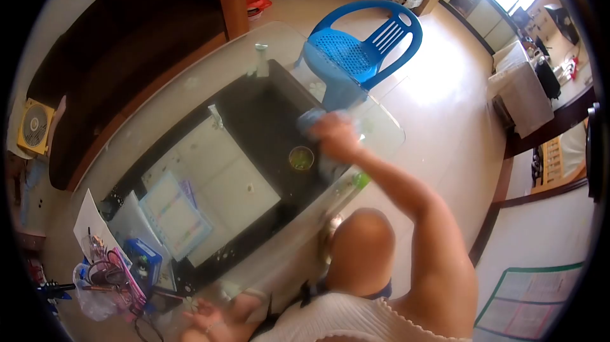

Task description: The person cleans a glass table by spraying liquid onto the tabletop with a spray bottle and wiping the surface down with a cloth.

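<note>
My right hand is closed on a blue cloth over the near right part of a glass-topped table. The hand and cloth are blurred. Close by, to their lower left, a small round dish-like thing with green in it shows on or through the glass. My left hand is low in the view at the table's near left edge, its fingers apart and nothing seen in them. Near it are a clear plastic bag and a heap of small items.
A blue plastic chair stands beyond the table. Papers and a blue box lie at the table's left end. A dark sofa runs along the far left side, with a yellow fan-like box nearby. My bent knee is beside the table.
</note>
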